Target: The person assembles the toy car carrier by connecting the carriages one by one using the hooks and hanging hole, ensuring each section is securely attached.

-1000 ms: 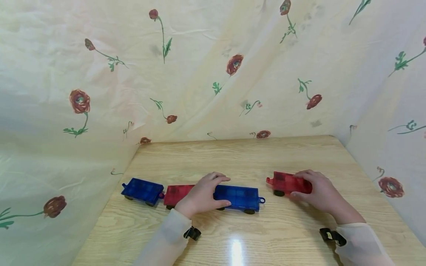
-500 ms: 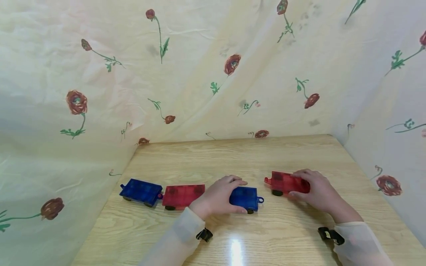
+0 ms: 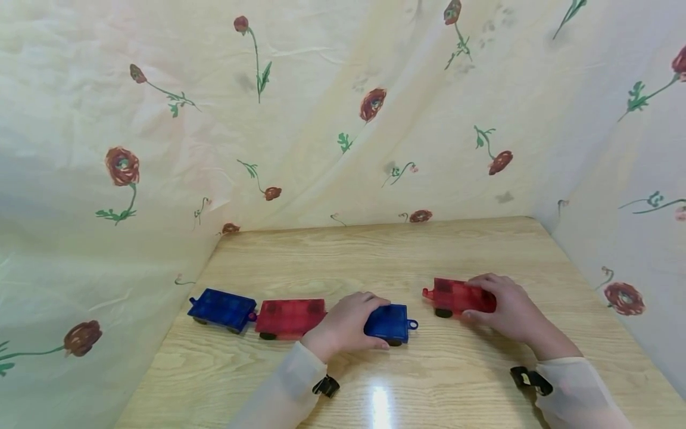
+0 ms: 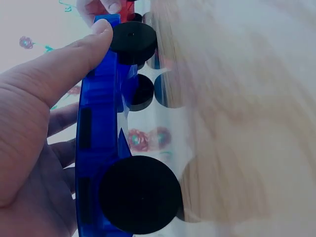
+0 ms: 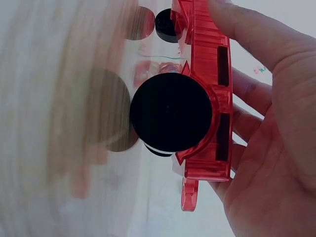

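My left hand (image 3: 345,328) grips a translucent blue toy train wagon (image 3: 390,322), covering its left part; a ring coupling sticks out at its right end. In the left wrist view the thumb presses one side of the blue wagon (image 4: 96,138), with fingers on the other side and black wheels by the table. My right hand (image 3: 506,310) holds the right part of a translucent red toy wagon (image 3: 452,297), thumb in front and fingers behind. A hook points left from it, apart from the blue ring. The red wagon (image 5: 212,84) shows its black wheels in the right wrist view.
Left of my left hand stand another red wagon (image 3: 292,316) and, at the far left, another blue wagon (image 3: 224,308), end to end at a coupling. All rest on a wooden table (image 3: 429,387). Flowered cloth (image 3: 316,119) rises behind and at both sides.
My left hand has slid right along the blue wagon and now grips it. The left row of wagons has since shifted slightly left. The right hand keeps its hold, with little movement.
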`<action>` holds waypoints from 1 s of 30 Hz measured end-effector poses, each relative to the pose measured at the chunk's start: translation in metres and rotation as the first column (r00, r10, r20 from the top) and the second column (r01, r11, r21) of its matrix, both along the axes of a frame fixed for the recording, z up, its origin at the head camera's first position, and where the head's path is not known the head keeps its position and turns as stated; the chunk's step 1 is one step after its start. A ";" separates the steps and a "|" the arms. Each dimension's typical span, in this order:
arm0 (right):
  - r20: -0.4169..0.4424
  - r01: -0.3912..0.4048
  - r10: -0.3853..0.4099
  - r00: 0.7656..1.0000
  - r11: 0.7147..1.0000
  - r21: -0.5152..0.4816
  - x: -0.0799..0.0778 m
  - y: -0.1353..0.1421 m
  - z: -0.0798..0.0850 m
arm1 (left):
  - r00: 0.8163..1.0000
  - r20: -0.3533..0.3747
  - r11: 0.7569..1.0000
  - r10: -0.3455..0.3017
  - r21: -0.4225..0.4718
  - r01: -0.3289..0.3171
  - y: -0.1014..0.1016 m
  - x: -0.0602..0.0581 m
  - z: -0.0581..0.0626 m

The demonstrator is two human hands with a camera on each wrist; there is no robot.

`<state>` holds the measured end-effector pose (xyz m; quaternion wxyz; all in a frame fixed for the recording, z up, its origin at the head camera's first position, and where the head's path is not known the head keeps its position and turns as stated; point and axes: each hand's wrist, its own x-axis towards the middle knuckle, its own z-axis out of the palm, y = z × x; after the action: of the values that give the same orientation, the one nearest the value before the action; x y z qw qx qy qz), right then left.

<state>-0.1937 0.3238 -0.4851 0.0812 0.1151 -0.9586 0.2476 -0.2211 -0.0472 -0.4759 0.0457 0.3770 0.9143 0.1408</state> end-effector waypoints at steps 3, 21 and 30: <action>-0.005 -0.007 0.007 1.000 1.000 0.000 0.001 0.000 0.000 | 1.000 0.008 1.000 0.024 0.002 -0.024 -0.005 0.001 0.000; 0.010 -0.087 0.087 0.996 0.996 -0.010 0.001 -0.017 0.000 | 0.992 0.050 0.991 0.116 0.054 -0.119 -0.020 0.002 0.002; -0.009 -0.119 0.118 0.993 0.993 -0.012 0.003 -0.027 -0.001 | 0.990 0.028 0.987 0.141 0.078 -0.143 -0.023 0.001 0.000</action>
<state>-0.1910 0.2972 -0.4863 0.0709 0.1722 -0.9481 0.2576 -0.2199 -0.0698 -0.4754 0.0308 0.3108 0.9319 0.1843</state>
